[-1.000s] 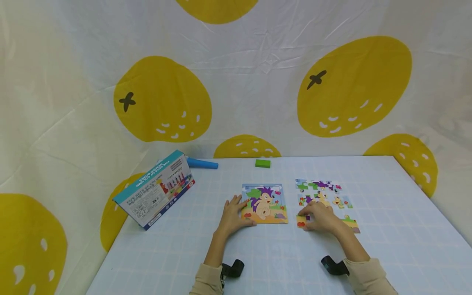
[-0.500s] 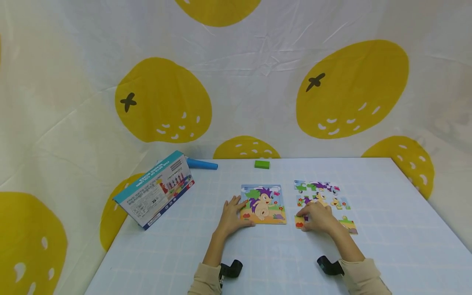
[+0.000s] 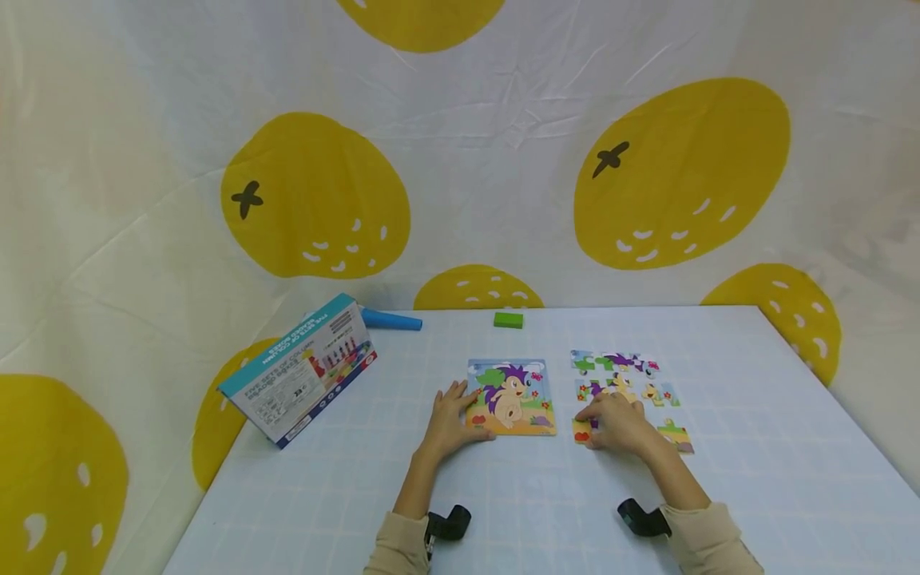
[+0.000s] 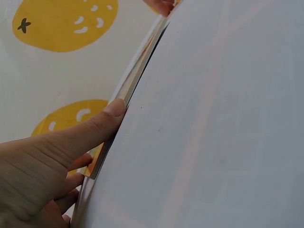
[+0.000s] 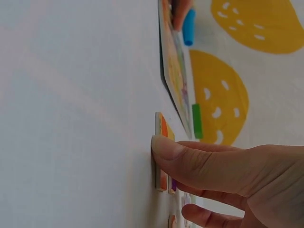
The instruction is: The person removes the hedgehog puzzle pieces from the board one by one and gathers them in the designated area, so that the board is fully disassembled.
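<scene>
A square jigsaw board [image 3: 523,407] with a purple-haired hedgehog picture lies flat on the table. My left hand [image 3: 447,423] holds its near left corner, thumb [image 4: 115,108] along the front edge and fingers by the left side. To the right, loose jigsaw pieces [image 3: 654,394] of a matching picture lie in rough rows. My right hand [image 3: 624,422] is low over the near row and pinches an orange-edged jigsaw piece [image 5: 161,124], its thumb against the near edge. This hand covers the middle of the near row in the head view.
A cardboard box [image 3: 302,374] with a blue top edge stands slanted at the left. Behind it a blue tapered tube [image 3: 391,320] juts out. One green block [image 3: 509,320] lies near the table's back edge, before a patterned cloth backdrop [image 3: 460,160].
Both hands keep their places at the board and the near row. The whole scene shifts slightly left in the head view.
</scene>
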`<act>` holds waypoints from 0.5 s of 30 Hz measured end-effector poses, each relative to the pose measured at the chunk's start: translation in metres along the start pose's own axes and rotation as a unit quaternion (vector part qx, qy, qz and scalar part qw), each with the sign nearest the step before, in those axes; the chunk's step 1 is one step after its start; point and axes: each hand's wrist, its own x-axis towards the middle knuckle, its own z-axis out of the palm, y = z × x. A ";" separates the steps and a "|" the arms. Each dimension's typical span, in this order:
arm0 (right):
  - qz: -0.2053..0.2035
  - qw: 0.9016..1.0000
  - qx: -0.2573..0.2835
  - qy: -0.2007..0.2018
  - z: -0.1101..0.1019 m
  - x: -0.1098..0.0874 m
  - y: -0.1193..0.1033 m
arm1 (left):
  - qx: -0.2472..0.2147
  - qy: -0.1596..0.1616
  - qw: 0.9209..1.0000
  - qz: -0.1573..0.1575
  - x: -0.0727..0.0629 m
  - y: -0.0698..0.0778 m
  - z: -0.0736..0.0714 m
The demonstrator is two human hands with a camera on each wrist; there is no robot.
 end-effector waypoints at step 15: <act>-0.013 1.000 -0.003 0.003 -0.005 -0.002 0.001 | -0.010 0.006 1.000 -0.003 0.001 -0.001 0.001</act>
